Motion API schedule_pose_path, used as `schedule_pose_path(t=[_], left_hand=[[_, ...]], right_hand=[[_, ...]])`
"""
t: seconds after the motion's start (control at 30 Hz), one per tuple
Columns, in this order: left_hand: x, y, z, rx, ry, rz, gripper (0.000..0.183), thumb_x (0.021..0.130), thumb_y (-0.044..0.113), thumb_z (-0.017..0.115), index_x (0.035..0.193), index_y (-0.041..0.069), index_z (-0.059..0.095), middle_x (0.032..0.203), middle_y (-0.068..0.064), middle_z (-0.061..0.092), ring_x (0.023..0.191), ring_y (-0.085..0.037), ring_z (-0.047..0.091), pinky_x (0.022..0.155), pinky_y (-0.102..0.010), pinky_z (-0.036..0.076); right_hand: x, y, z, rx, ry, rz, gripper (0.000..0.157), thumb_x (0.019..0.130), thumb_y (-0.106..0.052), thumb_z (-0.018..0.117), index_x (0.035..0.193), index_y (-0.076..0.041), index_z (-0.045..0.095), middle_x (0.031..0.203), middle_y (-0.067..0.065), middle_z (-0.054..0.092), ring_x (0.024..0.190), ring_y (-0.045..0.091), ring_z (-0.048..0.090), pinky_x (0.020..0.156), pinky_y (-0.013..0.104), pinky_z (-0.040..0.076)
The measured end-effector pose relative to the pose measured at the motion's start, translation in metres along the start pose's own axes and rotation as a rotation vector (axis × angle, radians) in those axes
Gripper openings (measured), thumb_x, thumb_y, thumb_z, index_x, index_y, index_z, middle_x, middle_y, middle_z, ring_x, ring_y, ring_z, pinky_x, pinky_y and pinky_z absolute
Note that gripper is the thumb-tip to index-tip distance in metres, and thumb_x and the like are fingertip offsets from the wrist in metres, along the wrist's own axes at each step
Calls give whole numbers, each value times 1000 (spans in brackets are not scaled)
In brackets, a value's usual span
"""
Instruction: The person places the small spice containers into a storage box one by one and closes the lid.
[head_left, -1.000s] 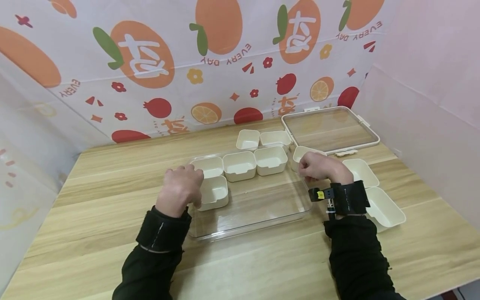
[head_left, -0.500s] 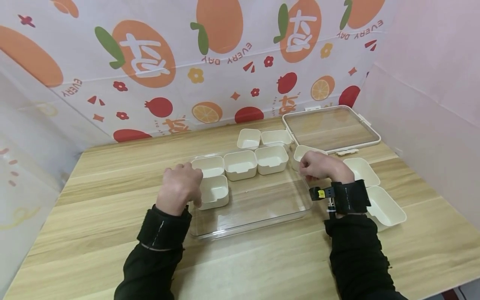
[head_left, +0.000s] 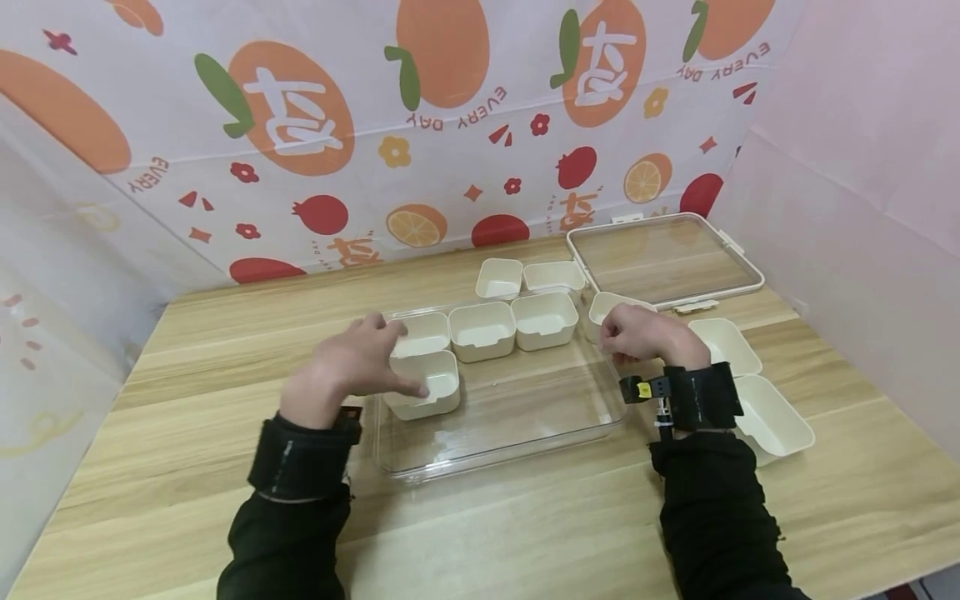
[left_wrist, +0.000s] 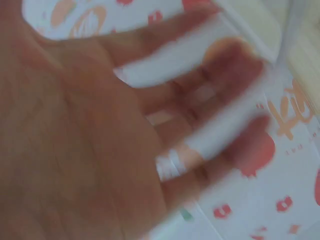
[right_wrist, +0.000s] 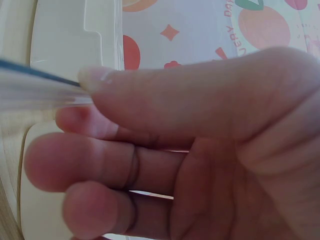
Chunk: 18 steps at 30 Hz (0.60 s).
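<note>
A clear plastic box [head_left: 532, 400] sits mid-table with several small cream bins inside. Three bins line its back wall: a left one [head_left: 426, 332], a middle one [head_left: 482, 332] and a right one [head_left: 545, 321]. Another cream bin [head_left: 444, 382] sits in front of the left one. My left hand [head_left: 341, 367] hovers at the box's left side, fingers spread, thumb overlapping that front bin in the head view; its palm [left_wrist: 95, 140] looks blurred in the left wrist view. My right hand [head_left: 643, 333] pinches the box's right rim [right_wrist: 45, 92] between thumb and fingers.
Behind the box stand two more cream bins, a small one [head_left: 498, 277] and a wider one [head_left: 557, 275]. Others sit right of it, including a bin [head_left: 726, 343] and a longer one [head_left: 776, 417]. A clear framed lid [head_left: 667, 260] lies at the back right.
My left hand has let go at the front-left bin, spread its fingers and drawn back slightly left. My right hand keeps its place on the box rim.
</note>
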<state>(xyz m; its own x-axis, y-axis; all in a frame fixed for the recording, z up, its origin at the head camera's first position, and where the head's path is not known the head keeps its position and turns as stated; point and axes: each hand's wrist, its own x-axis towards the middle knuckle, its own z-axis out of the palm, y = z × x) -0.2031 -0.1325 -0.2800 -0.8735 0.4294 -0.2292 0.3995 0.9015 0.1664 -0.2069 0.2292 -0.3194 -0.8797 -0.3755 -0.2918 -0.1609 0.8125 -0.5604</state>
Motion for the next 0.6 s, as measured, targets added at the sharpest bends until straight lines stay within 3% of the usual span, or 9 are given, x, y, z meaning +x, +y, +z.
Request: schedule_pose_path(t=[0.13,0.23,0.33,0.43,0.5,0.6], left_hand=[[-4,-24,-4,-134,26,53,99,65,56,71,137,3,29,135,-23,26,120,-40,25,88,-62,34],[-2,-42,-2,-178,4,76,91,74,48,67,139,1,24,141,-25,20,124,-43,19,94,-63,27],[8,-59,6,-220,35,140,68,86,31,59,136,-4,28,135,-29,32,117,-42,34,92,-59,33],[20,-71,15,-260,105,199,47,91,14,50,130,-7,37,119,-28,51,102,-35,51,84,-52,43],[26,-75,21,-290,134,215,41,90,7,49,127,-8,42,105,-24,60,89,-30,58,78,-50,47],[28,-78,25,-359,140,197,39,89,3,50,126,-7,44,91,-18,66,80,-25,61,78,-52,46]], right_hand=[[-1,-1,-1,-10,13,23,15,84,-5,50,73,-1,60,57,3,52,51,14,44,50,27,35],[-1,-1,-2,-2,20,33,15,84,-5,50,74,0,61,57,3,52,51,14,44,50,27,35],[-1,0,-1,3,14,33,16,83,-4,49,73,0,61,56,3,52,50,14,43,50,27,34],[0,1,0,2,7,32,16,83,-5,49,74,-1,61,56,2,51,50,14,43,50,27,34],[0,1,1,0,4,31,15,83,-5,49,74,-1,61,56,2,51,50,14,43,50,27,34],[1,0,1,-7,4,20,15,83,-5,49,74,-1,60,56,2,51,50,14,44,50,27,34]])
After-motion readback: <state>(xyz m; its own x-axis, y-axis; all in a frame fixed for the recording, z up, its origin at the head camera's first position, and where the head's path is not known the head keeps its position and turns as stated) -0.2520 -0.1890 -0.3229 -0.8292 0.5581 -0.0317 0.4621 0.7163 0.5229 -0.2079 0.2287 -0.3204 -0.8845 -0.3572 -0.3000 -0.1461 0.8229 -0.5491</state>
